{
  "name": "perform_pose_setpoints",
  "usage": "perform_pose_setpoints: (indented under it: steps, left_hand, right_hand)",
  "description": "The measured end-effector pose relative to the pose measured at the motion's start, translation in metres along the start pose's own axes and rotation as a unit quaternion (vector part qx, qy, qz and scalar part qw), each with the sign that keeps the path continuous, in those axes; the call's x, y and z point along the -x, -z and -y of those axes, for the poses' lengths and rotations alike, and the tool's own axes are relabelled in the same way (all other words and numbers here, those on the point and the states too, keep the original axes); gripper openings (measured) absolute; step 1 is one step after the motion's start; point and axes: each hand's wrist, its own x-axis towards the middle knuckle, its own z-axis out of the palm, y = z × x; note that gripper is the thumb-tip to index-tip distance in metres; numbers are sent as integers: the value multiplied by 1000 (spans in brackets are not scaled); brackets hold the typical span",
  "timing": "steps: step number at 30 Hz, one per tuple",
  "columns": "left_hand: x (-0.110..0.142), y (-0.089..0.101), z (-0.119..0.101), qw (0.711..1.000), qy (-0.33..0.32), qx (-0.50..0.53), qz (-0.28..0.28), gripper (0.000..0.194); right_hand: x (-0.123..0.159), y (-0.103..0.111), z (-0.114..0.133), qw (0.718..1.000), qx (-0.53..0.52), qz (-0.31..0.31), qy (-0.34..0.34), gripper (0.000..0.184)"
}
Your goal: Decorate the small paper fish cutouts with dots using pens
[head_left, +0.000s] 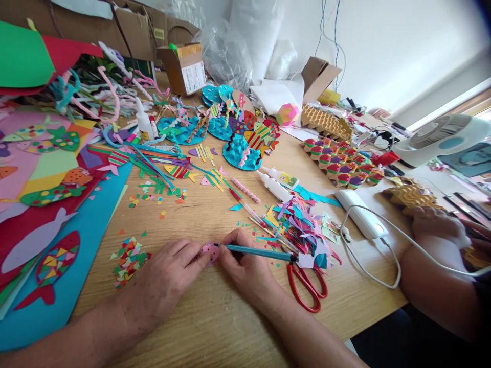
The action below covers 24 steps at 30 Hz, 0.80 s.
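My left hand [176,268] pinches a small pink paper cutout [210,253] with dark dots, low over the table. From the other side my right hand [245,266] grips a slim blue pen [263,250], its dark tip touching or just above the cutout. Part of the cutout is hidden under my fingers. Beside my left wrist lies a heap of tiny coloured paper bits [130,260]. Red-handled scissors [307,289] rest right of my right hand, their blades covered by paper scraps [303,225].
White glue bottles [274,186] and a white power strip [360,214] with a looping cable lie to the right. A co-worker's arm [433,266] reaches in there. Paper fish [49,266] lie on coloured sheets at left; painted egg cartons [341,163] stand behind.
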Motion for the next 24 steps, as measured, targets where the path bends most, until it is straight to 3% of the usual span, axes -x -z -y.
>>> perform_pose_setpoints:
  steps: [24]
  left_hand:
    - [1, -5, 0, 1000, 14, 4, -1, 37]
  right_hand:
    - [0, -1, -1, 999, 27, 12, 16, 6]
